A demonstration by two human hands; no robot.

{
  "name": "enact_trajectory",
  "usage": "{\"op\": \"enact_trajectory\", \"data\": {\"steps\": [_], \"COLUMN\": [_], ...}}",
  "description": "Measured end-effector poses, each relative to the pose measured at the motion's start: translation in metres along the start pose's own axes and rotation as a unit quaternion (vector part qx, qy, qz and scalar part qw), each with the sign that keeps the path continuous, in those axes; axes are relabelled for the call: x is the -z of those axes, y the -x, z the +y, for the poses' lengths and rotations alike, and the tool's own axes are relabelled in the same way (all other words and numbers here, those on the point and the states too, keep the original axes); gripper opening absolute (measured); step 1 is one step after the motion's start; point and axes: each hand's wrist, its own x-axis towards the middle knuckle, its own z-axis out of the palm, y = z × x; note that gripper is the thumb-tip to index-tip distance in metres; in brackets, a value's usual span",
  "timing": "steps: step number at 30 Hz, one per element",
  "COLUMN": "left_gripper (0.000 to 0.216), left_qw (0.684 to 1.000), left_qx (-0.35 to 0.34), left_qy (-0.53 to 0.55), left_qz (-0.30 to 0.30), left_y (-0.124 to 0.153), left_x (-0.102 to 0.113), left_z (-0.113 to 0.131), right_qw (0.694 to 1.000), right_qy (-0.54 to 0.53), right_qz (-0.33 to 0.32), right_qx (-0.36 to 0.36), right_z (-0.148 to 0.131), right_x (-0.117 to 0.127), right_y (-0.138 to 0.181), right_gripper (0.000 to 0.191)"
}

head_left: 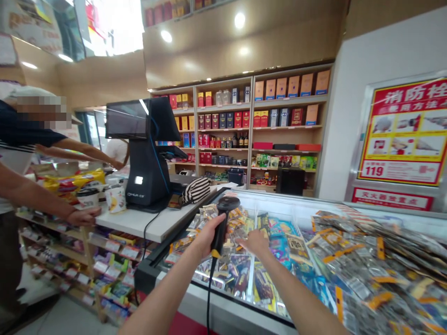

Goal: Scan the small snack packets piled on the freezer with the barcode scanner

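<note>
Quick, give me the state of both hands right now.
Left hand: closed around the handle of a barcode scanner.
Right hand: holds nothing, reaching over the freezer lid; open or closed cannot be told.

Barcode scanner [223, 223] in left hand [206, 238]

Bright shop interior; ceiling spotlights [239, 19] at 12 o'clock are blowing out. Glare is streaking the freezer glass [300, 209] and monitor [126, 119]. Wide-angle bending edges at 3 & 9 o'clock, pics slightly soft.
</note>
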Motion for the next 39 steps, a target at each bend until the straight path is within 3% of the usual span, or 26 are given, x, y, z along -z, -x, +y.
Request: {"op": "enact_trajectory", "data": {"steps": [3, 6, 9, 15, 18, 21, 24, 29, 39], "left_gripper": [0.030, 0.033, 0.030, 0.030, 0.028, 0.027, 0.029, 0.030, 0.030], "left_qw": [1.000, 0.999, 1.000, 0.999, 0.999, 0.997, 0.997, 0.993, 0.985], "left_qx": [0.004, -0.011, -0.008, 0.017, 0.013, 0.006, 0.013, 0.029, 0.072], "left_qy": [-0.005, -0.009, 0.003, 0.004, -0.016, -0.028, -0.018, -0.006, -0.027], "left_qz": [-0.013, -0.029, -0.026, -0.034, -0.047, -0.069, -0.080, -0.118, -0.153], "left_y": [0.009, 0.016, 0.019, 0.018, 0.016, 0.013, 0.011, 0.015, 0.015], "left_x": [0.007, 0.012, 0.012, -0.004, -0.011, -0.017, -0.025, -0.036, -0.041], "left_z": [0.005, 0.002, -0.009, -0.026, -0.029, -0.029, -0.027, -0.023, -0.015], "right_qw": [0.999, 0.994, 0.983, 0.972, 0.955, 0.927, 0.883, 0.843, 0.809], "right_qy": [-0.032, -0.085, -0.112, -0.142, -0.205, -0.314, -0.429, -0.521, -0.577], "right_qz": [-0.002, 0.064, 0.142, 0.186, 0.215, 0.197, 0.180, 0.133, 0.110], "right_qx": [-0.006, -0.012, 0.007, -0.021, -0.022, -0.058, -0.060, -0.019, -0.034], "right_z": [0.011, 0.046, 0.089, 0.168, 0.190, 0.183, 0.156, 0.124, 0.143], "right_x": [-0.005, -0.003, 0.004, 0.028, 0.039, 0.045, 0.041, 0.029, 0.028], "right_y": [-0.003, -0.003, 0.001, 0.001, -0.004, -0.008, -0.007, 0.005, 0.008], "right_gripper": [0.039, 0.029, 0.029, 0.031, 0.033, 0.042, 0.052, 0.044, 0.047]}}
